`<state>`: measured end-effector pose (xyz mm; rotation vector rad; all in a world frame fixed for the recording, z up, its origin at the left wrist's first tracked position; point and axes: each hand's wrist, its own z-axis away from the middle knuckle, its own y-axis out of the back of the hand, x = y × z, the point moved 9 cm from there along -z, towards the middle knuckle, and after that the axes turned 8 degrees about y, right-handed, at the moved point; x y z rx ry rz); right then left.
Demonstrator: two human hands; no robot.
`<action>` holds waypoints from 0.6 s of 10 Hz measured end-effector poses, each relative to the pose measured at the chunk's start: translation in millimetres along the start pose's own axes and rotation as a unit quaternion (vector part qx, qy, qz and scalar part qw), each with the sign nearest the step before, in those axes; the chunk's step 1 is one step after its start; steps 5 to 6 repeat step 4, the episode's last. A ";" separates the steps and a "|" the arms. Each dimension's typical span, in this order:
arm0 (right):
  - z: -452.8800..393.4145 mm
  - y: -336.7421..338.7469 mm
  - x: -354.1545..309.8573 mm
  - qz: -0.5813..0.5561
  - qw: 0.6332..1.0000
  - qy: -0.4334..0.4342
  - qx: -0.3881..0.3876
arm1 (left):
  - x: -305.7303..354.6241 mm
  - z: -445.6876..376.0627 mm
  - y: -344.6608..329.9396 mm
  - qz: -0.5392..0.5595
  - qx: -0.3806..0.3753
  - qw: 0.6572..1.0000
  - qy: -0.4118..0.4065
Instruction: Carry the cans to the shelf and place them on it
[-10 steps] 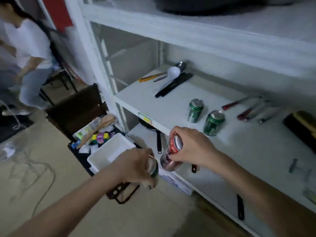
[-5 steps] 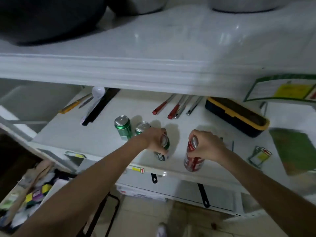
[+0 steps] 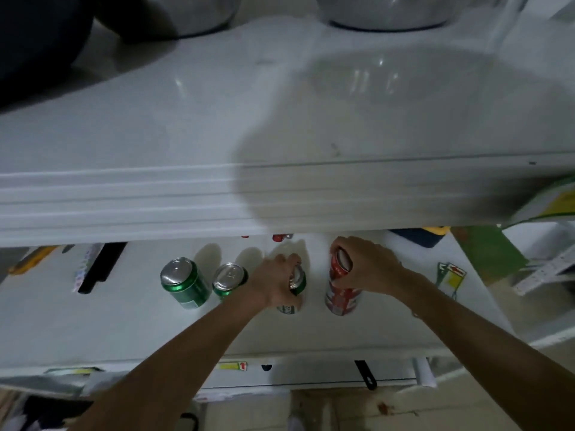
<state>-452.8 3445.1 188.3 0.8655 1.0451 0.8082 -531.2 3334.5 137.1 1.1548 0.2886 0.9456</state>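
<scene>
Two green cans (image 3: 184,283) (image 3: 228,279) stand upright side by side on the white middle shelf (image 3: 93,331). Just right of them, my left hand (image 3: 275,283) is wrapped over the top of a third green can (image 3: 298,283), whose base rests on the shelf. My right hand (image 3: 367,264) grips a taller red can (image 3: 340,293) from the right side; the can stands on the shelf, slightly tilted. Both forearms reach in from below.
The upper shelf board (image 3: 217,194) overhangs and hides the back of the middle shelf. Black and yellow tools (image 3: 96,269) lie at the left, red-handled tools (image 3: 280,237) peek out behind, a dark box with yellow trim (image 3: 426,234) and green paper (image 3: 488,253) lie at the right.
Both hands carried their cans from in front of the shelf onto it, beside the two standing green cans. My head moved closer, so the upper shelf now fills the view.
</scene>
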 end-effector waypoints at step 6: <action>78.2 -6.1 -42.3 0.064 0.984 0.068 0.153 | 0.3 114.3 20.9 -0.039 0.237 0.971 -0.003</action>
